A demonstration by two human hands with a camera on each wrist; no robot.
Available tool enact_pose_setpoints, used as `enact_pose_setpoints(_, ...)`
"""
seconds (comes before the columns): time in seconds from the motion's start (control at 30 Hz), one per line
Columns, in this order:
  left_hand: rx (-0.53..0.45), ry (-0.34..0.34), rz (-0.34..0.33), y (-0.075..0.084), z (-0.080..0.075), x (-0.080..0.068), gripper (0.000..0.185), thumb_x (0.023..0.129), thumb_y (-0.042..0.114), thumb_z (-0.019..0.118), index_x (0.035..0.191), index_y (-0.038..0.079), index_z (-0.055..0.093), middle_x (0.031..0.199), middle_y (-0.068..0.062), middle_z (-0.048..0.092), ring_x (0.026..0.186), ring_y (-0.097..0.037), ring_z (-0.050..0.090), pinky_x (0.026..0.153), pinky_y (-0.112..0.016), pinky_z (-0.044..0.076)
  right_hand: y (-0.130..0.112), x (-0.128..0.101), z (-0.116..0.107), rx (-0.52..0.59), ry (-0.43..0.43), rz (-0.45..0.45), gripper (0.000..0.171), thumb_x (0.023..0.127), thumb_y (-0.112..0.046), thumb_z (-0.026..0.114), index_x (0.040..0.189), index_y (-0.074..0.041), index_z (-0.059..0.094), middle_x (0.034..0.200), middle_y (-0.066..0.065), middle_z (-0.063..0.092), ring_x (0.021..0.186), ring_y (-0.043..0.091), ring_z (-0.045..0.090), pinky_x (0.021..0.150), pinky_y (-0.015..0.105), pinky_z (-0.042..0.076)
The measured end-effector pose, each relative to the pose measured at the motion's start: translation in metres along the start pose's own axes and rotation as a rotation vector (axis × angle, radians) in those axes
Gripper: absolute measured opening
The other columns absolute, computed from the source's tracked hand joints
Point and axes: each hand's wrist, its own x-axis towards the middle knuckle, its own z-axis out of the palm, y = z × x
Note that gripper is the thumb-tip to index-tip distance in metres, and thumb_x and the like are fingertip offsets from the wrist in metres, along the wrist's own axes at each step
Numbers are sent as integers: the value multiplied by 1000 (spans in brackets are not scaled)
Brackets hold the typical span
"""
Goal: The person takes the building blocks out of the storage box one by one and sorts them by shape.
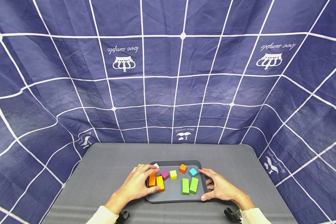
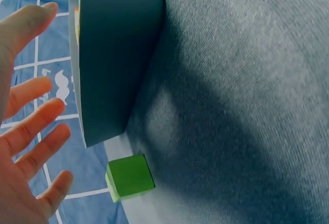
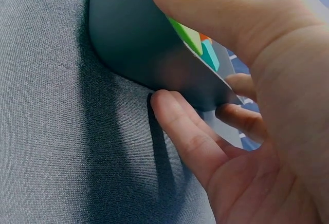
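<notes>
So both hands are closing on the dark grey plastic tray (image 1: 175, 196) of coloured wooden blocks, low centre of the head view on the grey table (image 1: 106, 174). Right hand (image 1: 221, 188) is pinching its edge; left hand (image 1: 138, 183) is spread open alongside. Next up, probably: the left grip needs to clamp on for a level lift.

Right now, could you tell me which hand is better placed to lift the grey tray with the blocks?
Probably the right hand: its thumb lies over the tray edge with fingers beneath, as the right wrist view shows. The left hand is spread open beside the opposite edge, gripping nothing.
</notes>
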Motion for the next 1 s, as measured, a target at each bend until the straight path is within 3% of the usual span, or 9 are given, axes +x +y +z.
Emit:
enact_pose_setpoints(0.13,14,3,0,4,4,1,69,83,56,104,141,24,83,141,10,78,132,-19,73,108,-51,58,1,-1,0,10,0,5,116,83,-22,108,176,2,42,178,36,38,124,26,73,98,27,69)
enact_pose_setpoints(0.33,55,-3,6,6,11,2,70,80,61,104,138,27,83,135,10,80,132,-16,73,110,-50,58,4,0,2,57,-5,-14,117,83,-19,108,175,6,40,177,40,35,123,29,75,99,30,70)
enact_pose_setpoints(0.57,55,-30,-16,8,14,3,68,79,59,104,136,28,82,135,8,81,131,-19,72,109,-52,58,1,0,0,44,0,1,116,83,-19,108,175,4,42,178,38,37,125,32,73,99,34,70)
enact_pose_setpoints(1.0,37,-38,4,8,22,0,60,78,50,107,128,28,81,151,-5,81,132,-23,73,114,-58,59,4,0,1,20,9,-2,115,84,-22,108,176,2,43,177,37,39,123,25,71,98,29,69)
